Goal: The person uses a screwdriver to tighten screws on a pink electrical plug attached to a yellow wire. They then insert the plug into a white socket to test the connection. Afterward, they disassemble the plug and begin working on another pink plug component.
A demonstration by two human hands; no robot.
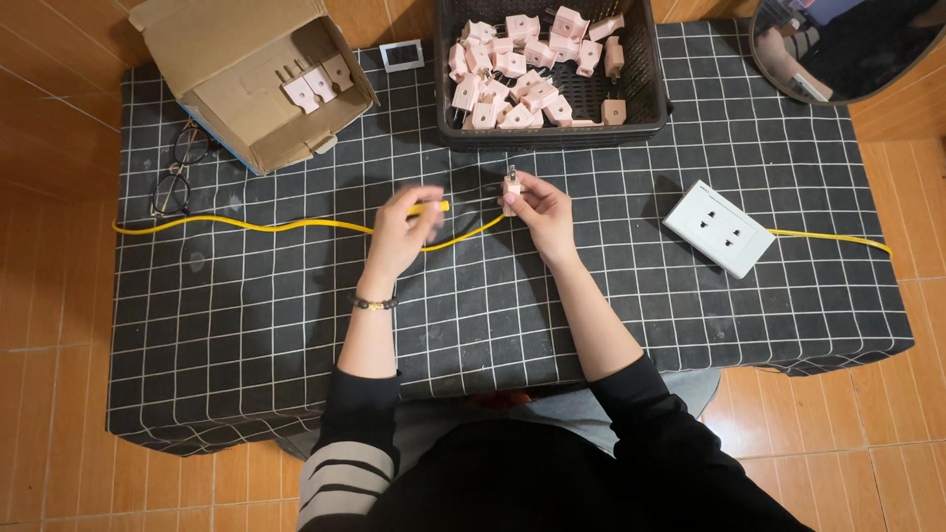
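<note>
My left hand (402,232) is blurred and closed around a small yellow-handled tool (440,207), likely a screwdriver, just above the yellow cable (246,226). My right hand (540,210) holds a pink plug (511,189) upright, prongs pointing up, a little to the right of the tool's tip. Both hands hover over the middle of a black checked cloth (296,325).
A black basket (645,89) at the back holds several pink plugs. An open cardboard box (232,94) at back left holds a few more. A white wall socket (717,228) lies at right, glasses (177,172) at left, a small grey square item (401,55) beside the basket.
</note>
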